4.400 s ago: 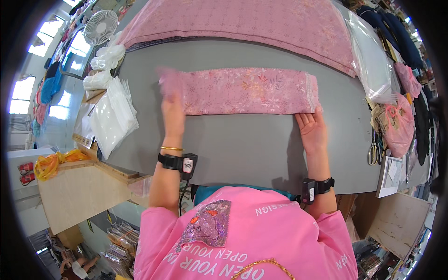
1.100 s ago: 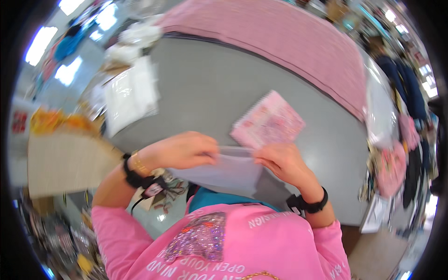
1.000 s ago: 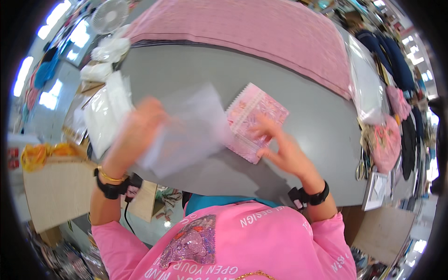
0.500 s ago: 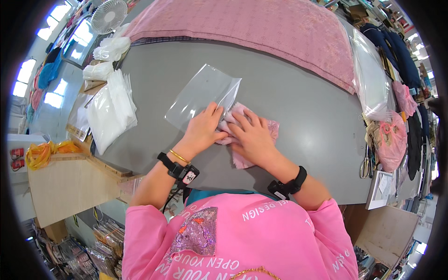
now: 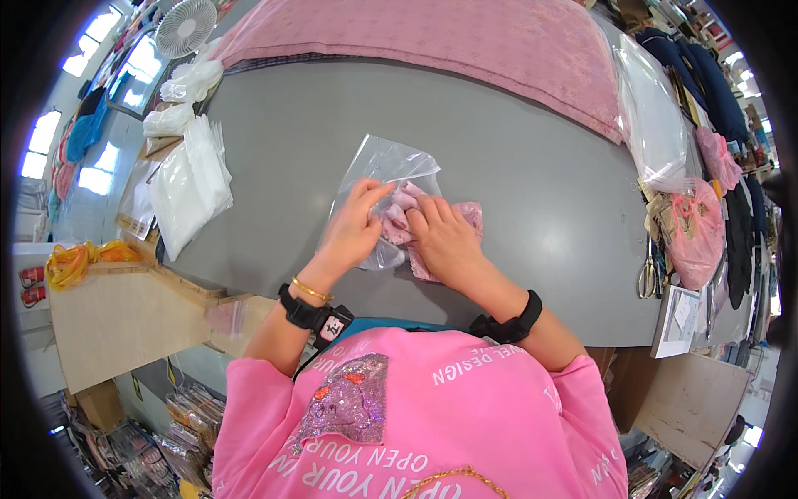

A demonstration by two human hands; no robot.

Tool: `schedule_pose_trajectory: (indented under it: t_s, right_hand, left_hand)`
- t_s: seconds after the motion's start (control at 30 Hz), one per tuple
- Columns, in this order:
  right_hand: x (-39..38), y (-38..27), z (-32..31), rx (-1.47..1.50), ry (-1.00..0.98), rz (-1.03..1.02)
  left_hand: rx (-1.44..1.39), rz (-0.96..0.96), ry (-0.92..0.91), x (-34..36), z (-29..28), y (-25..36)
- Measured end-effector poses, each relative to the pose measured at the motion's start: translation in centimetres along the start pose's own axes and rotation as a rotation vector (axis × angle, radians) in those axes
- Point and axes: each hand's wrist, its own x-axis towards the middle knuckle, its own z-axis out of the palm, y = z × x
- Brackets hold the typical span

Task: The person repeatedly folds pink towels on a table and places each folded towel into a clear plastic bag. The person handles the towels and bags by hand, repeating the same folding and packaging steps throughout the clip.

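A clear plastic bag (image 5: 391, 154) lies near the middle of the grey table, its mouth toward the right. My left hand (image 5: 356, 226) is closed on the bag's edge, thumb and fingers curled at its opening. Bunched up at that opening is a pink cloth (image 5: 397, 218) with a pale scalloped edge. My right hand (image 5: 449, 237) grips this cloth from above, its fingers bent into the folds. Part of the cloth spreads out beyond my right hand. The left fingertips are partly hidden by plastic and cloth.
A large pink patterned fabric (image 5: 449, 62) covers the table's far side. White plastic bags (image 5: 187, 187) are stacked at the left, with a fan (image 5: 185, 27) behind. On the right lie clear plastic sheets (image 5: 652, 116), scissors (image 5: 647, 278) and a pink bag (image 5: 697, 233).
The plastic bag has shifted right and its mouth has widened around the bunched cloth. My right hand has moved slightly left with the cloth. My left hand stays at the bag's edge.
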Motion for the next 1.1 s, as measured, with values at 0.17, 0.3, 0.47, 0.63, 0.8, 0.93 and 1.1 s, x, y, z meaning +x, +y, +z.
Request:
schedule_pose_trajectory:
  t_s: [0.17,0.3,0.47,0.63,0.8,0.93,1.1]
  right_hand:
    - [5.4,-1.3,-1.2,-0.053,0.056,-0.11]
    - [4.1,-0.7,-5.5,0.166,-0.074,-0.123]
    - [3.2,2.1,-4.9,0.04,-0.094,-0.321]
    - [5.0,2.5,-3.2,0.135,0.029,-0.203]
    - [6.1,0.0,-2.2,0.088,-0.255,-0.11]
    - [9.6,-0.1,0.7,0.055,-0.056,-0.147]
    - [9.3,2.0,1.3,-0.083,-0.16,-0.272]
  left_hand:
    - [0.577,0.551,-0.005,-0.3,-0.5,2.5]
    - [0.689,0.438,0.258,-1.4,-2.6,2.7]
    - [0.437,0.636,-0.204,-4.6,0.4,2.7]
    - [0.64,0.454,-0.103,-3.9,5.3,-2.0]
    - [0.489,0.287,-0.142,-2.6,4.8,-3.9]
    - [0.587,0.395,-0.122,-2.8,3.5,-2.3]
    - [0.498,0.756,-0.055,-4.1,-2.7,-4.3]
